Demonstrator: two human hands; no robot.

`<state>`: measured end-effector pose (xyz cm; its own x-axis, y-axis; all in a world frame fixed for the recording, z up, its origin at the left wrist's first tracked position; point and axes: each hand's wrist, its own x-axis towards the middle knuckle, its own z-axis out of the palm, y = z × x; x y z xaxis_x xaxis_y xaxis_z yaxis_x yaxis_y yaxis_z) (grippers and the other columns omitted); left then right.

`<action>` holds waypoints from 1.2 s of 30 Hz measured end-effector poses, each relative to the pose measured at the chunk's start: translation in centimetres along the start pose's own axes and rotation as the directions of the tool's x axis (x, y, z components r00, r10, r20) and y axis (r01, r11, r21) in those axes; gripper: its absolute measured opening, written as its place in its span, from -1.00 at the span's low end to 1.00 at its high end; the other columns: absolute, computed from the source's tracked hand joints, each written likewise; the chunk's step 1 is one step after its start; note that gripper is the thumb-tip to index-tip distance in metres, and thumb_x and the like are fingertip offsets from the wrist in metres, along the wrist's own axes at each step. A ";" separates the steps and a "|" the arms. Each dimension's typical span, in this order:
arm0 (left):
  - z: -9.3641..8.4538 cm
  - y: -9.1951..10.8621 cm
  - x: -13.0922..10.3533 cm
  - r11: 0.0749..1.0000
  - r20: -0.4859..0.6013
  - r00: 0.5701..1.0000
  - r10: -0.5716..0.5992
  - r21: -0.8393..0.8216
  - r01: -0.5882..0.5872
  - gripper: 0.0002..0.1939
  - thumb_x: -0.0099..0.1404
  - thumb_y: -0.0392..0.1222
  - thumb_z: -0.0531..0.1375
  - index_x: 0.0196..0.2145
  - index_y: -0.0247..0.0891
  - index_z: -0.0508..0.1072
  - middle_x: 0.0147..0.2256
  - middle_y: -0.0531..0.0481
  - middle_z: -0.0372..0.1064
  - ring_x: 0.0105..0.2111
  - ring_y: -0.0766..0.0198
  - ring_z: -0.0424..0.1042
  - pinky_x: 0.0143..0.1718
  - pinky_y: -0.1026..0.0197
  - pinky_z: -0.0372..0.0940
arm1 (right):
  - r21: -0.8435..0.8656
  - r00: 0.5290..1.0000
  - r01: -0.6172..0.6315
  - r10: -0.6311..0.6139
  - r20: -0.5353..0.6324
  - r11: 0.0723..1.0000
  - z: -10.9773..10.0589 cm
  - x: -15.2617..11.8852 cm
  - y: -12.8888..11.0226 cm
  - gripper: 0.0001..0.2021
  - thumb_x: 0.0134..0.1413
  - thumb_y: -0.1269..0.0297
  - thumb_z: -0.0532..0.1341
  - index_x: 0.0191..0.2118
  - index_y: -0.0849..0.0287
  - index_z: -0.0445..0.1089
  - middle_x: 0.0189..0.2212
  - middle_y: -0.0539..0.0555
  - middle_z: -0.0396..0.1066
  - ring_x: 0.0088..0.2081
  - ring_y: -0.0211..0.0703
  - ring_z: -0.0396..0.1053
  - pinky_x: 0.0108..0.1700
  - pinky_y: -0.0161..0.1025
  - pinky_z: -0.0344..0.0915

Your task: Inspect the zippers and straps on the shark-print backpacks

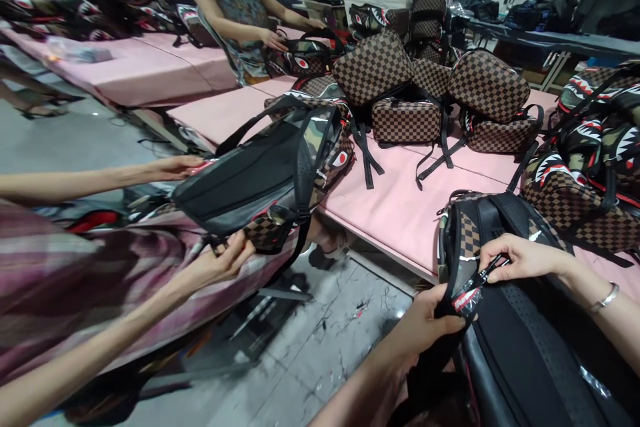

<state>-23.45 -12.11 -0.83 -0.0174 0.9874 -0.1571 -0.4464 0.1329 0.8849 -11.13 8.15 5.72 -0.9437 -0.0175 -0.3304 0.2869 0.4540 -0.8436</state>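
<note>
A black backpack (525,340) with brown checkered and camouflage panels lies in front of me, its padded back and shoulder straps facing up. My left hand (425,317) pinches the black strap at the pack's left side, close to a shiny red-and-white label (467,300). Just above that label, my right hand (523,257), with a silver bangle at its wrist, is closed on a small dark tool that looks like thread snips (493,268). The tool's tips point down toward the label; whether they touch it I cannot tell.
Checkered bags (373,70) are piled on the pink table (380,193), with shark-mouth backpacks (575,193) at right. On my left a co-worker's hands (230,260) hold another backpack (250,173). Another person (240,13) handles a bag across the table. Scraps litter the floor (340,327).
</note>
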 end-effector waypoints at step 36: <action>-0.3 -1.3 -0.1 0.955 0.001 1.000 0.026 -0.294 -0.025 -0.57 -0.07 -0.14 0.35 -0.23 -0.36 0.42 -0.35 -0.11 0.47 -0.37 0.24 0.39 -0.34 0.30 0.16 | -0.411 0.828 0.251 -0.414 -0.377 0.877 2.3 -0.6 2.6 -0.79 0.12 0.18 0.15 -0.19 0.15 0.41 -0.34 0.11 0.42 -0.26 -0.15 0.33 -0.19 -0.17 0.27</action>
<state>-23.12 -12.42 -2.09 -0.0286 0.9906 -0.1336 -0.6895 0.0772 0.7202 -9.42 7.33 2.75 -0.9627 0.1335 0.2352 -0.0532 0.7593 -0.6486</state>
